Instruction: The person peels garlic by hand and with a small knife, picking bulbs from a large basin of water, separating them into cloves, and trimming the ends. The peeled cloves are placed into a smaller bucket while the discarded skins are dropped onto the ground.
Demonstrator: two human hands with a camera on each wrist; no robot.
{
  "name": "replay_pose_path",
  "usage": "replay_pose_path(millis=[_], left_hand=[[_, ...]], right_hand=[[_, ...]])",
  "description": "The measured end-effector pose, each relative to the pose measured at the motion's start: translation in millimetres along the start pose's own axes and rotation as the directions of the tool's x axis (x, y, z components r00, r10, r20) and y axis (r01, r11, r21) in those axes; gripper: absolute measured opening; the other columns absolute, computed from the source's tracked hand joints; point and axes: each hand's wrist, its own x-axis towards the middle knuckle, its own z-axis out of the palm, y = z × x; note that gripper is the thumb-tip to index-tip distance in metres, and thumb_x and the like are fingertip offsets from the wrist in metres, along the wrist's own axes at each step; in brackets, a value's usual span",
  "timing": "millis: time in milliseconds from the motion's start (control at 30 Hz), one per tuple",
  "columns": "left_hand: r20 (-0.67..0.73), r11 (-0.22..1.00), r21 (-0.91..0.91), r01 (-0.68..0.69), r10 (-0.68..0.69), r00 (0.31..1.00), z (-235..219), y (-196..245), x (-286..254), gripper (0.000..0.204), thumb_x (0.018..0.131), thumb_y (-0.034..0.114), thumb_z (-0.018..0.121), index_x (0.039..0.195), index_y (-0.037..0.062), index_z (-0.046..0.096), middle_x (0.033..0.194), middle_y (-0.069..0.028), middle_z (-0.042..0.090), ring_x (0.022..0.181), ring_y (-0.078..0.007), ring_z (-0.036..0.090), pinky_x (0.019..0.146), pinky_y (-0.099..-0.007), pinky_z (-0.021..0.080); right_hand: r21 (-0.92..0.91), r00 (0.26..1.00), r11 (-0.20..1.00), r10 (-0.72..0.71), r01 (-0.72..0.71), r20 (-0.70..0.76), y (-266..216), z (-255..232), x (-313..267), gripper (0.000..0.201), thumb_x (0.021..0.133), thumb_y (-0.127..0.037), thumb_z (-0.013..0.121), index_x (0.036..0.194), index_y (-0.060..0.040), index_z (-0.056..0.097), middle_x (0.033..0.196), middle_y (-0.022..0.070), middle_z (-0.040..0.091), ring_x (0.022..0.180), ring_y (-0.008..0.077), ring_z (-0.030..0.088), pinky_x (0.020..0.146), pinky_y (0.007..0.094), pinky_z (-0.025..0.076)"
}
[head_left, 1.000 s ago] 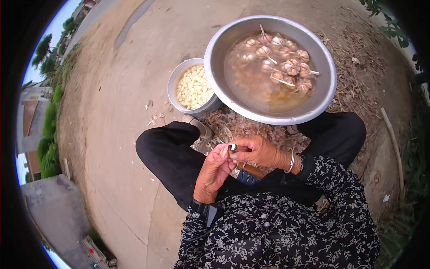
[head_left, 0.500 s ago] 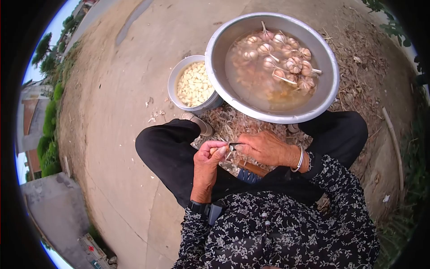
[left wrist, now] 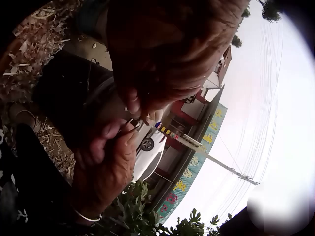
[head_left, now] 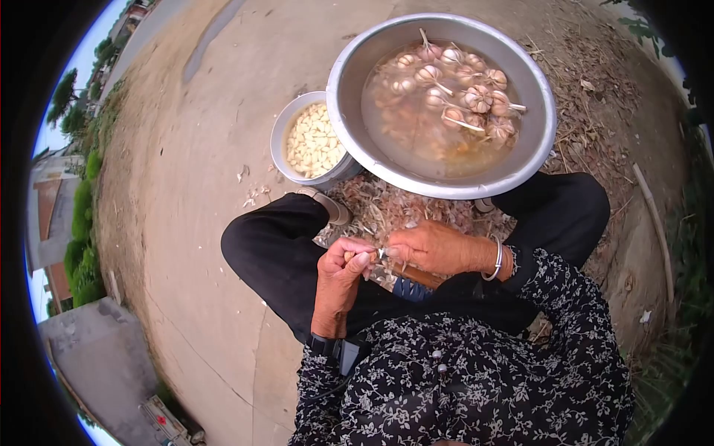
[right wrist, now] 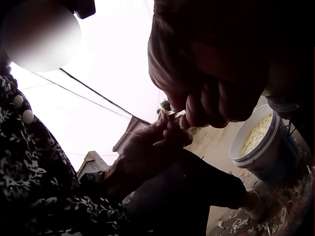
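Note:
My left hand pinches a small garlic clove between thumb and fingers, above my lap in the head view. Against it, from the right, my right hand grips a small blade, its fingers curled; in the left wrist view the blade shows as a thin dark piece between the two hands. The fingertips of both hands nearly meet. Beyond them stands a metal basin of cloudy water with several garlic bulbs. To its left, a white bucket holds peeled cloves.
Garlic skins litter the ground between my feet. A wooden piece lies under my right hand. Dry husks and a long stick are on the right. My knees flank the work on both sides.
From a second ago, the left hand has turned and its fingers have curled more round the clove. The right hand has shifted slightly and turned palm down. Basin and bucket sit slightly further left in view.

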Motion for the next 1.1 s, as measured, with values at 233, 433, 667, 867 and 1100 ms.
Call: replay_pose_path(millis=[233, 433, 667, 867, 1100], left_hand=[[-0.050, 0.892, -0.446, 0.079, -0.113, 0.992, 13.7, -20.3, 5.9, 0.026, 0.086, 0.019, 0.065, 0.104, 0.0040, 0.052, 0.094, -0.0079, 0.059, 0.073, -0.0141, 0.055, 0.063, -0.0248, 0.045], [-0.103, 0.978, -0.188, 0.086, -0.107, 0.989, 16.4, -19.3, 6.0, 0.024, 0.092, 0.024, 0.057, 0.102, 0.0018, 0.054, 0.084, -0.0055, 0.057, 0.071, -0.0136, 0.053, 0.062, -0.0225, 0.043], [0.019, 0.772, -0.615, 0.160, -0.189, 0.982, 10.9, -17.0, 12.6, 0.027, 0.092, 0.024, 0.057, 0.106, 0.0014, 0.052, 0.081, -0.0055, 0.055, 0.064, -0.0137, 0.052, 0.057, -0.0226, 0.042], [-0.041, 0.974, -0.171, 0.146, -0.155, 0.987, 10.4, -11.5, 8.6, 0.025, 0.090, 0.017, 0.060, 0.109, 0.0017, 0.056, 0.080, -0.0042, 0.058, 0.061, -0.0096, 0.052, 0.050, -0.0189, 0.039], [-0.096, 0.953, 0.304, 0.024, 0.006, 0.995, 13.1, 0.6, 2.6, 0.018, 0.085, 0.006, 0.066, 0.101, -0.0009, 0.062, 0.079, 0.0006, 0.061, 0.062, -0.0040, 0.051, 0.056, -0.0169, 0.042]], right_hand=[[-0.008, 0.997, 0.999, 0.034, -0.035, -0.076, 6.3, 4.3, 1.1, 0.022, 0.093, -0.025, 0.048, 0.089, -0.0040, 0.054, 0.071, 0.0172, 0.057, 0.067, 0.0371, 0.058, 0.062, 0.0447, 0.044], [-0.021, 0.989, 0.996, 0.079, -0.082, -0.123, 2.7, 7.4, 1.3, 0.020, 0.092, -0.024, 0.049, 0.089, -0.0044, 0.055, 0.069, 0.0182, 0.056, 0.067, 0.0385, 0.057, 0.061, 0.0465, 0.044], [-0.124, 0.986, 0.982, 0.133, -0.145, -0.101, 13.8, 3.1, -5.5, 0.021, 0.092, -0.024, 0.049, 0.087, -0.0037, 0.054, 0.068, 0.0188, 0.056, 0.064, 0.0393, 0.056, 0.059, 0.0464, 0.043], [-0.199, 0.983, 0.967, 0.139, -0.160, -0.117, 1.4, -9.1, -4.1, 0.026, 0.092, -0.030, 0.049, 0.087, -0.0047, 0.053, 0.066, 0.0181, 0.056, 0.066, 0.0403, 0.057, 0.059, 0.0482, 0.043], [-0.160, 0.992, 0.979, 0.118, -0.123, -0.040, -1.9, -12.4, -0.8, 0.030, 0.091, -0.033, 0.048, 0.083, -0.0048, 0.055, 0.069, 0.0206, 0.059, 0.071, 0.0411, 0.059, 0.066, 0.0515, 0.044]])
